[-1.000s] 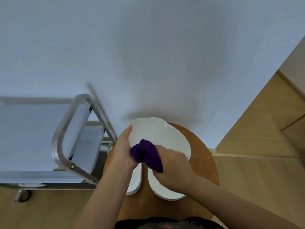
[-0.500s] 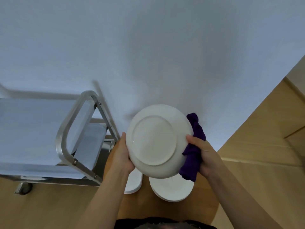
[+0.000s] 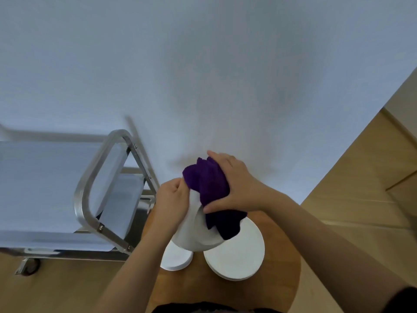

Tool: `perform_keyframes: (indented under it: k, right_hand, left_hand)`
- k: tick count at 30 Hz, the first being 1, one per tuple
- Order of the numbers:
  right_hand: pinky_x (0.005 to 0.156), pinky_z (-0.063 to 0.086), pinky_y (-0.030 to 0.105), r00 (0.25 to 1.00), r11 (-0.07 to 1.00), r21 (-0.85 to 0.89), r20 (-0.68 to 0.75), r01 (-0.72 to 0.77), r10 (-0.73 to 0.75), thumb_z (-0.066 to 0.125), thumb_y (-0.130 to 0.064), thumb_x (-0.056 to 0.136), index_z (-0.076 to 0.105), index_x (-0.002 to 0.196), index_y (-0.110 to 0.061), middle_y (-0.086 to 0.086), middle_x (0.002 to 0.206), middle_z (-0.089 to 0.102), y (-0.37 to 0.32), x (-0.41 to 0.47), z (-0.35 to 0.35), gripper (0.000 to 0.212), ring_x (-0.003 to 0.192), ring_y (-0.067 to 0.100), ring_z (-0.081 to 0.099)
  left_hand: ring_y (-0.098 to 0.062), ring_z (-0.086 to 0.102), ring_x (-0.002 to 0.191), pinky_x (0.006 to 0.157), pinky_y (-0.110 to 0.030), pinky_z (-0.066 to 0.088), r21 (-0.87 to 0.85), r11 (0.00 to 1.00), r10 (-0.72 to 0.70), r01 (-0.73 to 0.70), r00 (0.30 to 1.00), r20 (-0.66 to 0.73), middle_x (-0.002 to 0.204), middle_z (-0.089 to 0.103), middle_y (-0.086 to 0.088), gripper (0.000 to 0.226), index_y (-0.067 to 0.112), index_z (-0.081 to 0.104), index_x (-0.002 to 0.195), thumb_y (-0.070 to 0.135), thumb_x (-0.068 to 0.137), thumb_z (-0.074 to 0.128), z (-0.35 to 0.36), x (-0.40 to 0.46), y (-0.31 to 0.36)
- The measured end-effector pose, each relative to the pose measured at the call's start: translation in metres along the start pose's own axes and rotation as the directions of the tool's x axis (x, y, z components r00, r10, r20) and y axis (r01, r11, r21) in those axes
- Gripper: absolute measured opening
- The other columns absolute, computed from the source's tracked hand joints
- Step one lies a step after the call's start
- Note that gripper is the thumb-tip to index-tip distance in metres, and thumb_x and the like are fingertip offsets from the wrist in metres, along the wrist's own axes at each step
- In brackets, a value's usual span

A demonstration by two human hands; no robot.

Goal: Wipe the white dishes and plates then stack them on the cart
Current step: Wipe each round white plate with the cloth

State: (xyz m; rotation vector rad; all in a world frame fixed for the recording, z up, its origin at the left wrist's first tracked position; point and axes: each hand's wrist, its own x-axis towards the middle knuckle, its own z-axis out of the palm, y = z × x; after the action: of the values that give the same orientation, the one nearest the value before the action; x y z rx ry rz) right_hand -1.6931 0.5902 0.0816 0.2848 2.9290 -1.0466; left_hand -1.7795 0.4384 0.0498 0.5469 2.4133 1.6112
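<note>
A white plate (image 3: 194, 231) is held tilted above a round wooden bench (image 3: 279, 288), gripped at its left rim by the left hand (image 3: 172, 204), whose fingers curl over the edge, while the right hand (image 3: 237, 186) clutches a purple cloth (image 3: 207, 184) and presses it against the plate's upper face, thumb and fingers wrapped round the bunched fabric. The likeliest fault is a slip: the plate hangs from a single edge grip, and a hard push from the cloth could probably twist it free, dropping it onto the larger plate stack (image 3: 237, 256) or the smaller stack (image 3: 176, 258) lying directly beneath, with chipping the probable result. A trailing fold of cloth hangs low, near the larger stack, and might drag across it. The held plate looks smooth, glossy and plain white, and is largely hidden by cloth and hands. The metal cart (image 3: 94, 184) stands just left of the bench, its visible shelf carrying no plates yet.
</note>
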Motion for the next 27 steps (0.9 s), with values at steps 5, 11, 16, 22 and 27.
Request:
perform_keyframes:
  k: [5, 11, 16, 22, 27]
  right_hand:
    - [0.09, 0.053, 0.03, 0.995, 0.972, 0.221, 0.039, 0.076, -0.087, 0.085, -0.048, 0.053, 0.024, 0.135, -0.05, -0.018, 0.132, 0.039, 0.013, 0.005, -0.022, 0.102, 0.116, 0.006, 0.047]
    - [0.071, 0.054, 0.018, 0.935, 0.627, 0.767, -0.309, 0.137, 0.174, 0.083, -0.036, 0.049, 0.038, 0.126, -0.04, -0.016, 0.117, 0.055, 0.021, -0.014, -0.003, 0.089, 0.099, 0.0, 0.06]
    - [0.091, 0.052, 0.041, 0.643, 0.369, 0.919, -0.368, 0.141, 0.672, 0.077, -0.046, 0.056, 0.031, 0.139, -0.028, -0.002, 0.124, 0.055, 0.005, -0.02, 0.036, 0.097, 0.108, 0.018, 0.057]
    - [0.081, 0.055, 0.045, 0.671, 0.005, 0.993, -0.084, 0.119, 0.736, 0.075, -0.03, 0.073, 0.04, 0.132, -0.03, -0.001, 0.114, 0.061, 0.01, -0.022, 0.036, 0.068, 0.099, 0.024, 0.062]
    - [0.068, 0.055, 0.03, 0.899, 0.391, 0.92, -0.2, 0.035, 0.39, 0.079, -0.027, 0.056, 0.05, 0.125, -0.021, 0.003, 0.104, 0.068, 0.048, -0.043, -0.004, 0.075, 0.091, 0.021, 0.068]
  left_hand:
    - [-0.007, 0.039, 0.043, 0.045, -0.017, 0.032, -0.062, 0.995, -0.073, 0.072, 0.997, -0.014, 0.044, 0.042, 0.007, 0.06, 0.002, 0.048, 0.058, 0.05, 0.093, 0.042, -0.015, -0.005, 0.008]
    - [-0.006, 0.059, 0.052, 0.055, -0.029, 0.044, -0.438, 0.836, -0.419, 0.33, 0.9, -0.121, 0.054, 0.058, 0.007, 0.049, 0.021, 0.062, 0.073, 0.067, 0.083, 0.047, -0.024, 0.003, 0.018]
    - [-0.015, 0.066, 0.074, 0.057, -0.029, 0.049, -0.657, 0.65, -0.56, 0.381, 0.825, -0.076, 0.073, 0.068, 0.008, 0.044, 0.029, 0.063, 0.084, 0.069, 0.081, 0.047, 0.008, -0.003, 0.035]
    - [-0.014, 0.062, 0.085, 0.058, -0.028, 0.049, -0.694, 0.649, -0.456, 0.31, 0.89, -0.028, 0.095, 0.065, 0.008, 0.031, 0.039, 0.054, 0.087, 0.067, 0.087, 0.041, 0.029, -0.012, 0.051]
    - [-0.023, 0.07, 0.095, 0.064, -0.031, 0.057, -0.606, 0.614, -0.215, 0.506, 0.846, 0.488, 0.102, 0.073, -0.004, 0.061, 0.024, 0.072, 0.103, 0.068, 0.067, 0.051, -0.013, 0.002, 0.03]
